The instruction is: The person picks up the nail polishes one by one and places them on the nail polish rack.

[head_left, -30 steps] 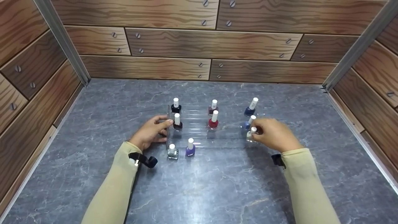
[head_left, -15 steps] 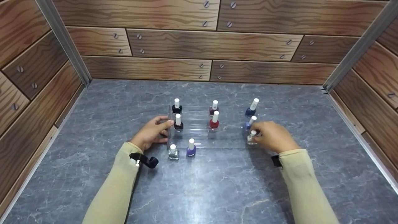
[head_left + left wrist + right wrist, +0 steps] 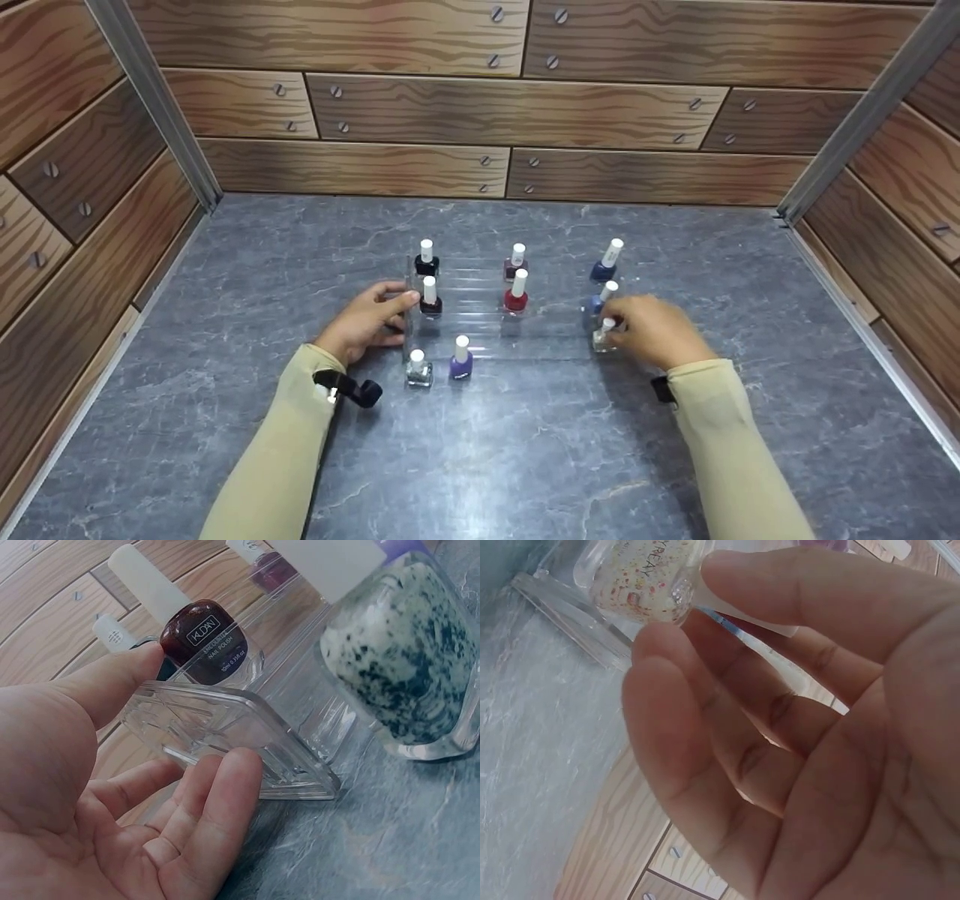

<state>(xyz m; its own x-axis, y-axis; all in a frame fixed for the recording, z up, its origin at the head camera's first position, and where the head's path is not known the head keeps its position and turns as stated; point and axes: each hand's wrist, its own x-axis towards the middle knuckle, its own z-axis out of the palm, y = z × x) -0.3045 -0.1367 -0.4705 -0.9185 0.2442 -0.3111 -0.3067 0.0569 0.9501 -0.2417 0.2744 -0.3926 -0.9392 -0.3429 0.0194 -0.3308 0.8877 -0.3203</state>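
Note:
My left hand [image 3: 367, 319] rests against the end panel of a clear stepped display rack [image 3: 217, 720], thumb at its upper edge and fingers loosely bent. Just inside that end stands a dark brown nail polish bottle [image 3: 430, 300]. With thumb and fingertips, my right hand [image 3: 656, 330] pinches a clear nail polish bottle with coloured glitter [image 3: 641, 581], at the rack's front right. Behind it a light blue bottle [image 3: 598, 302] is partly hidden by the fingers. A speckled bottle [image 3: 405, 652] and a purple bottle [image 3: 461, 365] stand at the rack's front left.
Black [image 3: 427, 265], mauve [image 3: 515, 268] and dark blue [image 3: 603, 270] bottles stand in the back row. A red bottle [image 3: 515, 300] stands mid-rack. The grey marbled tabletop [image 3: 480, 465] is bounded by wood-patterned walls [image 3: 420, 169].
My right hand has shifted slightly toward the front and left with the glitter bottle, which sits a little lower in view. The left hand has kept its place at the rack.

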